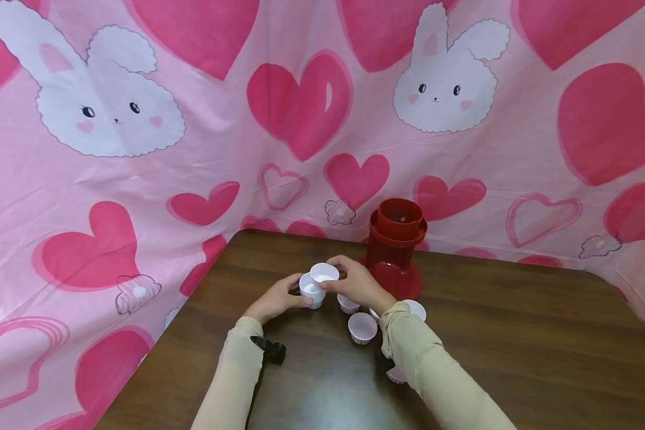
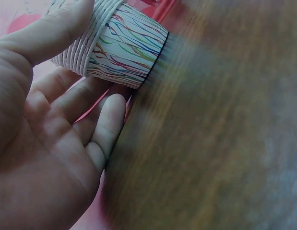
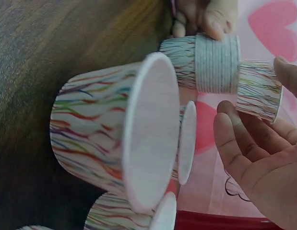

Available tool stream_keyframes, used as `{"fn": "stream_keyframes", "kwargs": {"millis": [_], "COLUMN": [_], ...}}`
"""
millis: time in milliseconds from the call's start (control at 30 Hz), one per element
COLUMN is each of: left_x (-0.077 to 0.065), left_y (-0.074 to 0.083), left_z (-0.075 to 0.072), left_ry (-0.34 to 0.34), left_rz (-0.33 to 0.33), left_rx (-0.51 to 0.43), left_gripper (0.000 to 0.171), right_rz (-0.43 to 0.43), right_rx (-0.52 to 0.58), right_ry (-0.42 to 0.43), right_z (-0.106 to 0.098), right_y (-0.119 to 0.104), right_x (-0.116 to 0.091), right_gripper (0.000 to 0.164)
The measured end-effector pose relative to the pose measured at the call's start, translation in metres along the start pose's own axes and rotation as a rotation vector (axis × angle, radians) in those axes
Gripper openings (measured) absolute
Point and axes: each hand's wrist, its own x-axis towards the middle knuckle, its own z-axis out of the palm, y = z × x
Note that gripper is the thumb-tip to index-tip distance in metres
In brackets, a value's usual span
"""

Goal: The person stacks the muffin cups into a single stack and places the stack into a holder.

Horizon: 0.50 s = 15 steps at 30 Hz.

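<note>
A nested stack of small white paper cups (image 1: 314,297) with colourful wavy lines stands on the table, its many rims showing as ridges in the left wrist view. My left hand (image 1: 279,300) grips it from the left, thumb and fingers around the rims. My right hand (image 1: 359,283) pinches a single paper cup (image 3: 259,91) between thumb and fingers. That cup is right at the stack's mouth, overlapping the top rim in the head view. Below the right hand, another paper cup (image 1: 362,328) stands upright with its mouth up.
Several more loose cups stand around and under the right forearm, including a pinkish-white cup (image 1: 348,303) and one partly hidden by the sleeve (image 1: 416,309). A red cylindrical holder (image 1: 391,251) on a round base stands behind them. A pink heart-patterned cloth (image 1: 301,197) hangs behind the brown table (image 1: 516,334).
</note>
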Motion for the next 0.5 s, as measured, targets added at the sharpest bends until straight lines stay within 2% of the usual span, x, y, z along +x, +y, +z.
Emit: {"fn": "stream_keyframes", "kwargs": {"millis": [167,500], "left_x": [0.0,0.002], "left_y": [-0.001,-0.004], "left_z": [0.0,0.0], "left_ry": [-0.007,-0.012], "left_rz": [0.001,0.0], "left_rx": [-0.003,-0.005], "left_gripper": [0.059,0.063], "right_rz": [-0.024,-0.025], "right_rx": [0.021,-0.005], "right_ry": [0.015,0.025], "right_z": [0.008,0.015], "right_y": [0.001,0.001], "right_x": [0.005,0.011], "right_gripper": [0.045,0.046]}}
